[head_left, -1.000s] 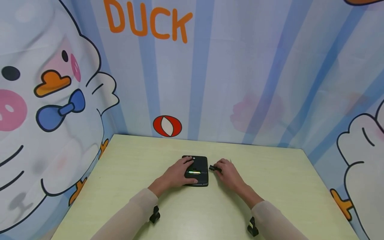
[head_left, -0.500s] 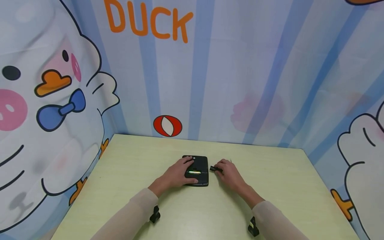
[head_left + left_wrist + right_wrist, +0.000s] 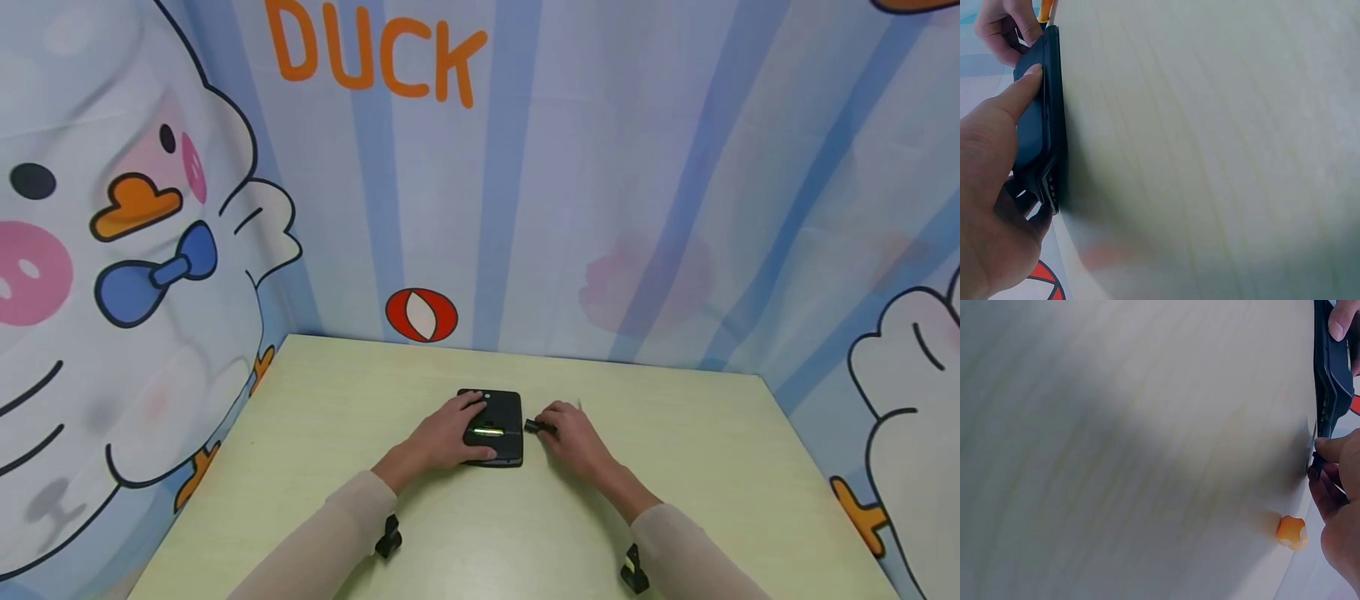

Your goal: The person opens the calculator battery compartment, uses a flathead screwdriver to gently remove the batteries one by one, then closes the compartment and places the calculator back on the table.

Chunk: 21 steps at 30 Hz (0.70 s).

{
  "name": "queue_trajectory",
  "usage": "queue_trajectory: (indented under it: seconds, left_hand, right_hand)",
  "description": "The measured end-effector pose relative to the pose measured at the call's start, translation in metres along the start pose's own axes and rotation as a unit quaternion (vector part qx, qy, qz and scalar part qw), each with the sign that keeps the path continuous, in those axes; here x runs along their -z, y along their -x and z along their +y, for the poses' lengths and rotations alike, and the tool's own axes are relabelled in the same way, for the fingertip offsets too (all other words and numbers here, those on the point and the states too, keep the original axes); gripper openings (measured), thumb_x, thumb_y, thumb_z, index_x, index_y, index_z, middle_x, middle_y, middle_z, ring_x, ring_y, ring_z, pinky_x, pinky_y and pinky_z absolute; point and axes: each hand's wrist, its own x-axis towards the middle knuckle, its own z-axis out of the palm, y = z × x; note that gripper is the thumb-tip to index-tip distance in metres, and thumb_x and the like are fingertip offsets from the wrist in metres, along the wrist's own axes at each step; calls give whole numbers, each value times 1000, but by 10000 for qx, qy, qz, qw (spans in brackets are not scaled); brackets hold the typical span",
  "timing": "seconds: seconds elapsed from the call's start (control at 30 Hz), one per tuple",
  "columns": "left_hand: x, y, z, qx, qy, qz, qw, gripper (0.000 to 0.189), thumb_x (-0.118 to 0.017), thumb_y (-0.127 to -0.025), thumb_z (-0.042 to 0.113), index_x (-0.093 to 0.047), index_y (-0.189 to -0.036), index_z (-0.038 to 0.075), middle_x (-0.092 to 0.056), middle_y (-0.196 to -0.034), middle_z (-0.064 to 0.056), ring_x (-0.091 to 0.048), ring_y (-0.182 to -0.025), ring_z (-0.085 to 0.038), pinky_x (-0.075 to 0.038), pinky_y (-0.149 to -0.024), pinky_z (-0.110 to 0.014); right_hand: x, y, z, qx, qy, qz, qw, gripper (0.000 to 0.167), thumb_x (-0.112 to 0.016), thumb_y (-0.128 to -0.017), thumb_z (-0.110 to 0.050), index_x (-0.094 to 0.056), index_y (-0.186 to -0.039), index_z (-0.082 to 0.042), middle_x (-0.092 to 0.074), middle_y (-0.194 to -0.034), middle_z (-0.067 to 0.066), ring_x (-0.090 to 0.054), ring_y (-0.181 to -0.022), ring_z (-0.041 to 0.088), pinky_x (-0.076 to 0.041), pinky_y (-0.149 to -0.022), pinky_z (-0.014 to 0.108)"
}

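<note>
A flat black device [image 3: 506, 408] with rounded corners lies on the table, a bright yellow-green strip showing in a slot on its upper face. My left hand [image 3: 438, 433] grips it from the left, thumb near the front edge and fingers over the back. The left wrist view shows the thumb pressed on the upper face of the device [image 3: 1032, 131], which has a sloped, thicker end. Just right of the device, my right hand [image 3: 573, 437] pinches a small black piece [image 3: 540, 426] between thumb and fingers. In the right wrist view, the black piece [image 3: 1317, 464] is partly covered by the fingertips.
A pale wooden table [image 3: 712, 483] reaches back to a duck-print cloth [image 3: 555, 167]. A small orange knob-shaped thing [image 3: 1291, 532] shows near the right hand in the right wrist view. Beside that hand, a thin pale tip [image 3: 579, 403] sticks up in the head view.
The small black piece has shifted very slightly toward the front, still in the right hand. The left hand and the device stay put, while the head view drifts a little.
</note>
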Motion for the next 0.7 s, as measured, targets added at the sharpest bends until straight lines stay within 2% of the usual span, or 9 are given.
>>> queue_trajectory:
  seconds: [0.7]
  left_hand:
    - [-3,-1,-4,-41,-7,-11,10000,92,-75,-93,60,-44,-162,9,-33,-171,-9,-34,-155,-31,-39,-121,-50]
  right_hand:
    - [-1,1,4,216,241,-60,9995,16,-81,-90,2,-80,-105,0,-74,-106,12,-68,-102,31,-57,-93,50]
